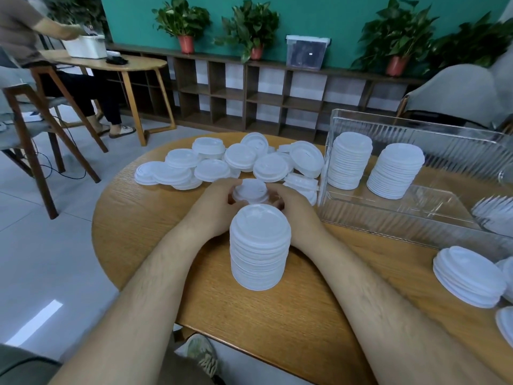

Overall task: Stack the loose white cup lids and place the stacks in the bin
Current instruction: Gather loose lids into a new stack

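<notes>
Though behind tall stack (259, 245) — lid pile (251, 191) in curled grip (left hand (213, 211), right hand (298, 211)).

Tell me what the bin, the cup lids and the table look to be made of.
Bin: clear hard plastic, probably acrylic; see-through, with ribbed glossy walls.
Cup lids: thin moulded plastic; white, slightly translucent, with a smooth satin sheen.
Table: wood or wood veneer; light brown with visible grain and a matt finish.

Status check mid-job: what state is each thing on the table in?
held lids: gripped between left hand and right hand
tall stack: upright on table, not binned
loose lids: scattered, unstacked
bin: open, two stacks standing inside
short stack: outside bin
</notes>
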`<action>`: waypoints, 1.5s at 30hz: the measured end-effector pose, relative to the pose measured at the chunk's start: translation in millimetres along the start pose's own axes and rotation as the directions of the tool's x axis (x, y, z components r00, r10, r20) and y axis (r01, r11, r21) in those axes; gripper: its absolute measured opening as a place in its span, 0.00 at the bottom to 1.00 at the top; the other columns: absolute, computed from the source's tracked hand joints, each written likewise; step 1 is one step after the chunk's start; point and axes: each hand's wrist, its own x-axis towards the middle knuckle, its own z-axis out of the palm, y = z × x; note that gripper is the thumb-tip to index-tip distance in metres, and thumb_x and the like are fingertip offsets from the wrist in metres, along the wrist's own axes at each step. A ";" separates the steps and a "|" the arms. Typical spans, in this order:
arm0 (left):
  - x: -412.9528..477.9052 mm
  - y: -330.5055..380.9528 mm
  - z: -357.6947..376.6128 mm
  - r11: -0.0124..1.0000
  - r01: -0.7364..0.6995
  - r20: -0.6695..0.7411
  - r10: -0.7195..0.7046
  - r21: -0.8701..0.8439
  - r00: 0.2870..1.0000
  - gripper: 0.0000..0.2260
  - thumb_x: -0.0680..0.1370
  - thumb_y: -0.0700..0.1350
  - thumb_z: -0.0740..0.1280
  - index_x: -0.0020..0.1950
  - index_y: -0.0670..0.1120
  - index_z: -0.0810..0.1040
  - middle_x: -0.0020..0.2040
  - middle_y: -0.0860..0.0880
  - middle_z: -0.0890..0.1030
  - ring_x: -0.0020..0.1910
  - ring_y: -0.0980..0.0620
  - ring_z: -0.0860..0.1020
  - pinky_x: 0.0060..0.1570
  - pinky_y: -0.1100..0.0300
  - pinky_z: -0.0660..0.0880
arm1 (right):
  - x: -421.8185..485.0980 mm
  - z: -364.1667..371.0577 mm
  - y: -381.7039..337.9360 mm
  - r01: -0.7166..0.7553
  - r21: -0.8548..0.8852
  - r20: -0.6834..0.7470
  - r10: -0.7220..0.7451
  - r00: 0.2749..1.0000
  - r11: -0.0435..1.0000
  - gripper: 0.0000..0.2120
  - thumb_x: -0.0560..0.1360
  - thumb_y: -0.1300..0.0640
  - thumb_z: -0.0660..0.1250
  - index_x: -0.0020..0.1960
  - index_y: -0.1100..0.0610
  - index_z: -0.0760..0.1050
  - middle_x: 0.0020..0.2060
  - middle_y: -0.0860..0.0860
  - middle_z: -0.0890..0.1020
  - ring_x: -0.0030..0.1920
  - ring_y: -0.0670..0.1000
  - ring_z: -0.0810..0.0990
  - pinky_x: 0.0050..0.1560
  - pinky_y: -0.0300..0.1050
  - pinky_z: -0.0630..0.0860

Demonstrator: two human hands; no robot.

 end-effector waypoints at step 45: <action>-68.7 17.1 -33.0 0.866 -0.292 0.063 0.345 -0.406 0.937 0.25 0.68 0.48 0.78 0.62 0.40 0.79 0.59 0.41 0.81 0.60 0.43 0.79 0.63 0.49 0.74 | -39.5 -93.7 -64.3 0.102 0.157 0.472 -0.165 0.866 0.982 0.18 0.69 0.57 0.79 0.57 0.46 0.84 0.60 0.45 0.81 0.61 0.47 0.78 0.54 0.44 0.73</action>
